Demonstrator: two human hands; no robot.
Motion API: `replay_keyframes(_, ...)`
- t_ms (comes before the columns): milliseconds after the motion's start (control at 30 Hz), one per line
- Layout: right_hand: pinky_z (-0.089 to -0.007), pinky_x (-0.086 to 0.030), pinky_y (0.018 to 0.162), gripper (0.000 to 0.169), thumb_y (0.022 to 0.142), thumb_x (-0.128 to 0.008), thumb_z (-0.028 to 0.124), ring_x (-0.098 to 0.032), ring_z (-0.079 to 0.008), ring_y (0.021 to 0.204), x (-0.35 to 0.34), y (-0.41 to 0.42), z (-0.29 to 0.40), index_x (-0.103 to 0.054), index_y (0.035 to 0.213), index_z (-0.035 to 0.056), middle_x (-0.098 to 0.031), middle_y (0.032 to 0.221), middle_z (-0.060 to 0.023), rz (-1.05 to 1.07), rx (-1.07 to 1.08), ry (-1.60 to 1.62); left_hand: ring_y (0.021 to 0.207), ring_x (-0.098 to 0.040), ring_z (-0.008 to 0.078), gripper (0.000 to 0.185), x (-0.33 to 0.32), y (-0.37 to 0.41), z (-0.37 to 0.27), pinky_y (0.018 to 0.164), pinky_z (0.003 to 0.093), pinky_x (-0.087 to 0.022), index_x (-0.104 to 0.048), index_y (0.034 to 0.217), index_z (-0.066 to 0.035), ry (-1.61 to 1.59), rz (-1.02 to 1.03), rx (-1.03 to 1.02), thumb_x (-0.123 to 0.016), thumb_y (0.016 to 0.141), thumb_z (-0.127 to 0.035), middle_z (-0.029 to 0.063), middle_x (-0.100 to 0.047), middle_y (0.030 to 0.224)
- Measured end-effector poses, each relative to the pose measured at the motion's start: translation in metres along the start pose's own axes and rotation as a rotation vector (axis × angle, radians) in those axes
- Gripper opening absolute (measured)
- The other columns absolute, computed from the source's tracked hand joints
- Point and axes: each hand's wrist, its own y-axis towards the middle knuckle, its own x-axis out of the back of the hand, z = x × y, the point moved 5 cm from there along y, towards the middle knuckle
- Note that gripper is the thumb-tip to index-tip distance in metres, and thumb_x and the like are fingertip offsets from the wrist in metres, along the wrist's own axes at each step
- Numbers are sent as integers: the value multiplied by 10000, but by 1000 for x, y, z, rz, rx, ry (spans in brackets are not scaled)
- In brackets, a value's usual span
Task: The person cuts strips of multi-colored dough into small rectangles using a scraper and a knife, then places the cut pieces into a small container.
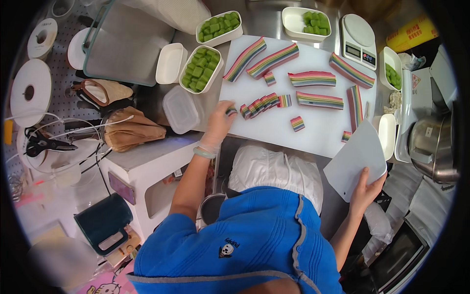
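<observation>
My left hand (pixel 219 123), in a thin clear glove, pinches a small striped piece (pixel 231 111) at the near left edge of the white cutting board (pixel 271 128). Just right of it lies a row of rainbow-layered cake cubes (pixel 260 105). My right hand (pixel 367 189) holds a broad pale-grey plastic sheet or scraper (pixel 356 160) by its lower edge, at the board's near right corner. Long striped strips (pixel 319 100) lie across the board, with loose cubes (pixel 297 124) among them. Part of a small cube (pixel 346 136) shows beside the sheet.
White tubs of green cubes (pixel 201 70) stand beyond and beside the board. An empty white tub (pixel 171 63) and a translucent lid (pixel 180 110) lie left. A kitchen scale (pixel 359 42) stands far right, with a metal pot (pixel 433 147) nearer. White shelving (pixel 147 161) is at left.
</observation>
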Motion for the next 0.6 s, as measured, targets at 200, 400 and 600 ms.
replay_keyframes(200,-293,-423,891,326,932,-548,98,-548,-182,994,2,-3,-4,-459,1208,-51,-572,1100,-123,46,-15,-27,1029,-576,165,465,25,8,-12,910,291,-463,-515,1238,30,-601,-158,31,-645,794,69,103,-594,1132)
replay_keyframes(400,-303,-419,893,331,920,-545,93,-542,-181,989,0,-4,2,-461,1212,-40,-568,1092,-126,29,-5,36,975,-607,184,451,20,31,-8,871,292,-476,-551,1205,26,-508,-86,-28,-669,770,56,115,-621,1088)
replay_keyframes(600,-299,-423,881,327,917,-546,94,-542,-177,979,5,-6,0,-462,1203,-39,-571,1073,-122,32,-34,31,981,-601,330,448,9,49,-40,851,389,-482,-570,1166,17,224,6,-180,-650,726,41,184,-611,1088)
